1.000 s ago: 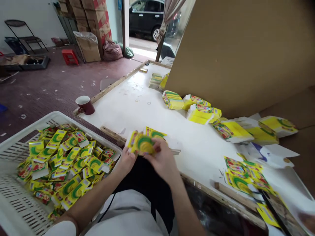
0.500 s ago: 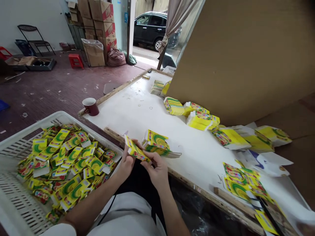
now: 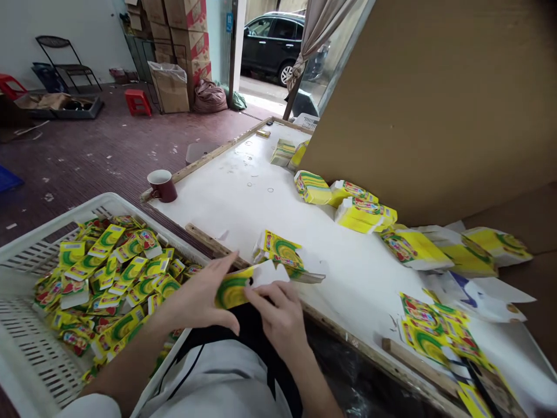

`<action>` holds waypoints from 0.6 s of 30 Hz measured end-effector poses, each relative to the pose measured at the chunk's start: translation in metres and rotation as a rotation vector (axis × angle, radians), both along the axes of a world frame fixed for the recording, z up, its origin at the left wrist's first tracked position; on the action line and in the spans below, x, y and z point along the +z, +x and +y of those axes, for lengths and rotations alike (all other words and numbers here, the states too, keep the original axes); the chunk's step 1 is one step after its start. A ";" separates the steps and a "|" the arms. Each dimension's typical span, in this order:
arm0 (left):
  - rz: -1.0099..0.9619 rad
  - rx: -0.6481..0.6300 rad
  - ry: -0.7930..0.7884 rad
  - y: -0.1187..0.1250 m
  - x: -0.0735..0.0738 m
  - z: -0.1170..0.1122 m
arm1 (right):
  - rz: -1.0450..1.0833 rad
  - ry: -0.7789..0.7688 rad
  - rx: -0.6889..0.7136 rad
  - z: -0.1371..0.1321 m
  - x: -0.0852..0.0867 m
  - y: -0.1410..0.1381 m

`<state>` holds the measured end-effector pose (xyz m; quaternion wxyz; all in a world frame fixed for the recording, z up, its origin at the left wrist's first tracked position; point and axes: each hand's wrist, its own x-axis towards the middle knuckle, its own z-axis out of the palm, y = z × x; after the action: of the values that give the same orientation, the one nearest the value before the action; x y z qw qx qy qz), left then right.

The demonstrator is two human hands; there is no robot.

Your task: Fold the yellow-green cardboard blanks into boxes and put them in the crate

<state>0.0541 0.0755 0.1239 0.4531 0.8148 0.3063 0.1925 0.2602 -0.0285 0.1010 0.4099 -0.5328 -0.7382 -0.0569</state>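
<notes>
A small yellow and green printed carton (image 3: 230,290), its white flaps sticking out, is held over my lap. My right hand (image 3: 281,316) pinches it at its right end, near the flaps. At the carton's left end my left hand (image 3: 206,293) is open, thumb and fingers spread; whether the palm touches it I cannot tell. Just beyond lies a stack of flat cartons (image 3: 282,249) on the white table. To the left stands a white plastic basket (image 3: 32,322) heaped with folded yellow cartons (image 3: 124,284).
A maroon mug (image 3: 162,187) stands at the table's (image 3: 226,203) left corner. More carton bundles (image 3: 365,215) line the large cardboard sheet (image 3: 426,116). Wooden strips (image 3: 213,239) edge the table. Loose cartons (image 3: 426,328) and a dark-handled tool (image 3: 481,383) lie at right.
My left hand has let go of the carton and spread its fingers. The carton has turned, now showing its green side and white flaps, with my right hand still on it.
</notes>
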 end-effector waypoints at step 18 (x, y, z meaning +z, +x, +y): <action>-0.091 -0.016 0.416 0.030 -0.036 -0.044 | 1.494 -0.720 0.312 0.007 -0.032 -0.028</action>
<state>0.0841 0.0319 0.0876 0.2900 0.8836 0.2327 0.2847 0.2319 -0.0212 0.0686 0.5986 -0.4204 -0.3112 0.6067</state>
